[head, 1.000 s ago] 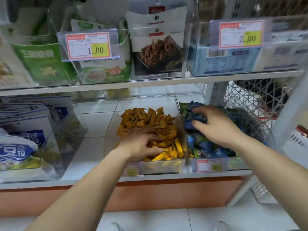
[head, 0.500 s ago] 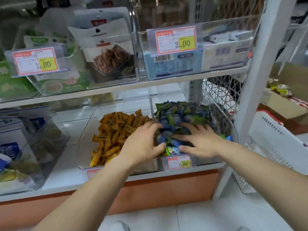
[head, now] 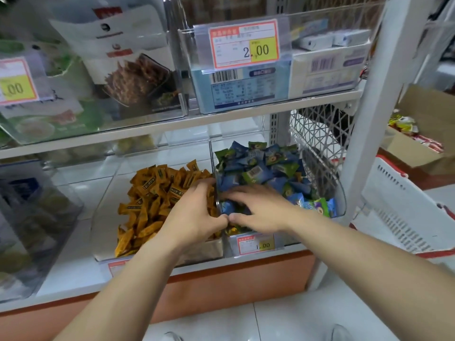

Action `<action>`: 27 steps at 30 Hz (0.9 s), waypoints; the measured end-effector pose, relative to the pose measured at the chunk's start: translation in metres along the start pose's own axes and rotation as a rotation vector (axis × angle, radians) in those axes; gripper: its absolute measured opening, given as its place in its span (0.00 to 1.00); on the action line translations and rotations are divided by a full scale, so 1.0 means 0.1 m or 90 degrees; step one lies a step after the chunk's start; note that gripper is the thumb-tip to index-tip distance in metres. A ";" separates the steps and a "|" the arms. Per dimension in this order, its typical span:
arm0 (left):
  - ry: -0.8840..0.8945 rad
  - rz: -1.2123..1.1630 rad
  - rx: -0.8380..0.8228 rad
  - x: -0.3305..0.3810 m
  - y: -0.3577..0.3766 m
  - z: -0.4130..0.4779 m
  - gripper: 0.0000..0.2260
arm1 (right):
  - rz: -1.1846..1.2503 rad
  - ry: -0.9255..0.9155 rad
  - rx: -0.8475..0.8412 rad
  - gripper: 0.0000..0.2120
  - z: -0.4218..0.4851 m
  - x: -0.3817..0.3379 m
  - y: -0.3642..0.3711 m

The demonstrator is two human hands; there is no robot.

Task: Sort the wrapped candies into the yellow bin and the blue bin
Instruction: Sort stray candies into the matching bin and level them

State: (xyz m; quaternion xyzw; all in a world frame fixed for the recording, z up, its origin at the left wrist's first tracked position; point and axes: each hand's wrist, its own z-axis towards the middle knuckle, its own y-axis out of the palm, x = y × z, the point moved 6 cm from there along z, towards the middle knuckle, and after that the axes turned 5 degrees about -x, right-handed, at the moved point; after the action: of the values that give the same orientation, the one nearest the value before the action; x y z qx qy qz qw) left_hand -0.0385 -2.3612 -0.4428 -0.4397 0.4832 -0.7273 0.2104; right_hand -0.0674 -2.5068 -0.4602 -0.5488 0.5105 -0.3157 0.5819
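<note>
At mid-frame my left hand curls at the wall between yellow bin and blue bin, what it grasps I cannot tell, while my right hand lies flat, released, on the blue candies; I'd lift strays singly, not rake.

I log one white metal shelving unit, its upright leaning across the right of my feed, with an upper shelf board and a lower shelf board, both white. Beneath them is an orange-brown base panel. Floor: pale glossy tile, one grout line visible. Behind the lower shelf is a white wire mesh panel. The upper shelf carries clear acrylic bins of packaged snacks, one bearing a price tag reading 2.00. Far right I note a white slotted basket with a red rim, and an open cardboard box beyond it. Light is even, with soft glare on the acrylic.
</note>
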 end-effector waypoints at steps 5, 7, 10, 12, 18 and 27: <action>-0.001 -0.034 -0.007 -0.02 0.03 -0.02 0.38 | -0.106 0.066 0.044 0.19 0.03 0.32 -0.07; 0.003 -0.055 -0.011 -0.04 0.04 -0.04 0.37 | -0.139 0.082 0.103 0.14 0.00 0.41 -0.14; 0.006 -0.076 -0.034 -0.09 0.04 -0.04 0.38 | -0.109 0.126 0.140 0.08 -0.05 0.52 -0.24; 0.011 -0.093 -0.054 -0.12 0.05 -0.06 0.39 | -0.116 0.176 0.142 0.04 -0.06 0.55 -0.31; 0.039 -0.104 -0.054 -0.14 0.07 -0.08 0.39 | -0.023 -0.003 0.239 0.11 0.03 -0.05 -0.33; 0.033 -0.132 -0.066 -0.16 0.08 -0.06 0.38 | -0.248 0.109 0.017 0.15 0.06 0.25 -0.16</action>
State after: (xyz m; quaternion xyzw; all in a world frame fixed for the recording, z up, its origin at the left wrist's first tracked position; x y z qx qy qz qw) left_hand -0.0361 -2.3497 -0.4582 -0.4787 0.4777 -0.7300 0.0985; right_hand -0.0518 -2.5312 -0.4513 -0.6009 0.4380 -0.4743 0.4714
